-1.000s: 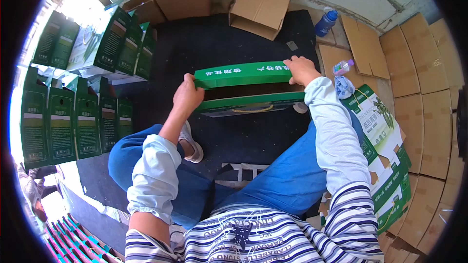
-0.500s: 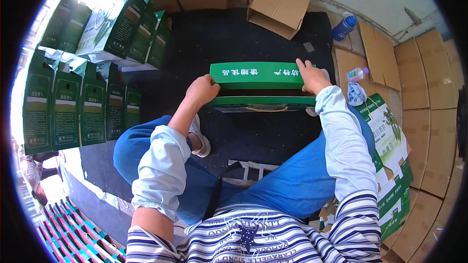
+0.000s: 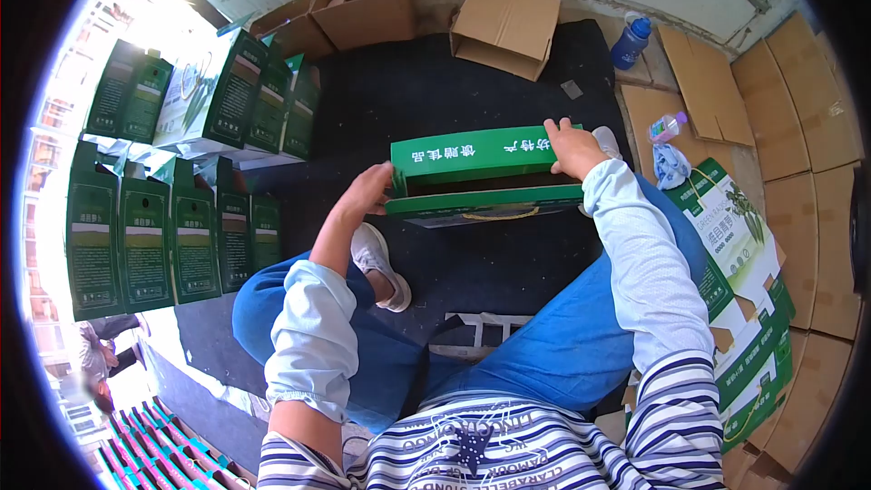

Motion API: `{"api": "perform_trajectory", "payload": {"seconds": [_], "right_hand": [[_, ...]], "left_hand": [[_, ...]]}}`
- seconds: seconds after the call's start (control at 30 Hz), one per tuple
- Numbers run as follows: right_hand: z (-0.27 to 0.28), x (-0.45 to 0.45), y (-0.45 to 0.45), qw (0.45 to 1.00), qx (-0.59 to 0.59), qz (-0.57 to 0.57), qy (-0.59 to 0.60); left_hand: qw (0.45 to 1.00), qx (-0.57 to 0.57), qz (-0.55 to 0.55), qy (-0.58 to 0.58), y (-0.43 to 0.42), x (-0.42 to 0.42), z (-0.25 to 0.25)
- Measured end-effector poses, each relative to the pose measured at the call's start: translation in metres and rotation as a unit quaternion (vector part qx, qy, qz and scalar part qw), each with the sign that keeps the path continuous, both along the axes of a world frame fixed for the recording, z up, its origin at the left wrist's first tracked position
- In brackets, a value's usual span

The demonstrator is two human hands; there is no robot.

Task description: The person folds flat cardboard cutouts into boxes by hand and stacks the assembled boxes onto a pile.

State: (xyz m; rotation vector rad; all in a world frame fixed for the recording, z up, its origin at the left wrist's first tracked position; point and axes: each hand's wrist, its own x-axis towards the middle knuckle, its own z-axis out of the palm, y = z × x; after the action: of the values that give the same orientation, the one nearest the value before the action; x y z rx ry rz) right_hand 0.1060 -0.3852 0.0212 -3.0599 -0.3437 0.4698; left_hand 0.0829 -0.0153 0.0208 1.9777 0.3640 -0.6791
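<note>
A green carton [image 3: 472,153] with white lettering lies across the black mat in front of my legs, a gap showing along its top and a yellow cord handle on its near side. At its left end my left hand [image 3: 367,191] has its fingers bent against the edge. My right hand [image 3: 574,147] holds the right end, fingertips over the lettered panel and thumb toward the gap. The inside of the carton looks dark; what it contains, if anything, cannot be seen.
Green cartons [image 3: 145,236] stand in rows at left. Open brown boxes [image 3: 506,18] sit at the back. A blue bottle [image 3: 631,44], a small clear bottle [image 3: 668,127] and flat green-and-white cartons [image 3: 730,227] lie right, beside stacked brown boxes [image 3: 789,127]. A person [image 3: 95,354] is at far left.
The lettered panel first tilted up toward the view, and the gap beneath it now looks wider than half a second ago. My left hand has shifted slightly down at the left end.
</note>
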Motion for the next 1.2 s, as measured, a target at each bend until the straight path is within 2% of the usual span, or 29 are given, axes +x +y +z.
{"api": "perform_trajectory", "payload": {"seconds": [0.17, 0.3, 0.4, 0.6, 0.7, 0.8, 0.9, 0.93, 1.0, 1.1, 1.2], "right_hand": [[0.004, -0.005, 0.000, 1.000, 0.002, 0.001, -0.005], [0.003, -0.007, -0.001, 1.000, 0.004, 0.003, -0.011], [0.005, -0.004, 0.001, 1.000, 0.004, 0.002, -0.002], [0.017, -0.004, -0.001, 1.000, -0.003, 0.012, 0.018], [0.021, -0.005, -0.013, 0.998, 0.021, 0.050, -0.028], [0.042, -0.001, -0.035, 0.995, 0.079, -0.015, -0.055], [0.055, 0.000, -0.071, 0.993, 0.061, -0.094, 0.032], [0.051, -0.004, -0.078, 0.967, 0.174, -0.147, 0.111], [0.041, -0.017, -0.087, 0.851, 0.387, -0.245, 0.257], [0.031, -0.042, -0.067, 0.918, 0.311, -0.003, 0.247], [0.019, -0.056, -0.072, 0.938, 0.303, 0.042, 0.163]], "left_hand": [[0.995, 0.000, -0.090, -0.040, 0.006, 0.000, -0.045], [0.971, 0.142, -0.153, -0.119, -0.002, 0.005, -0.042], [0.973, 0.153, -0.145, -0.093, -0.006, 0.006, -0.037], [0.974, 0.130, -0.148, -0.117, 0.000, 0.007, -0.053], [0.972, 0.095, -0.135, -0.166, 0.002, 0.003, -0.058], [0.973, 0.077, -0.124, -0.181, 0.002, 0.002, -0.060], [0.977, 0.055, -0.113, -0.172, 0.001, 0.002, -0.058], [0.978, 0.052, -0.116, -0.164, 0.000, 0.001, -0.054], [0.980, 0.045, -0.124, -0.148, -0.003, 0.001, -0.047], [0.976, 0.047, -0.126, -0.172, 0.000, 0.002, -0.056], [0.960, 0.072, -0.101, -0.250, -0.002, -0.004, -0.057]]}}
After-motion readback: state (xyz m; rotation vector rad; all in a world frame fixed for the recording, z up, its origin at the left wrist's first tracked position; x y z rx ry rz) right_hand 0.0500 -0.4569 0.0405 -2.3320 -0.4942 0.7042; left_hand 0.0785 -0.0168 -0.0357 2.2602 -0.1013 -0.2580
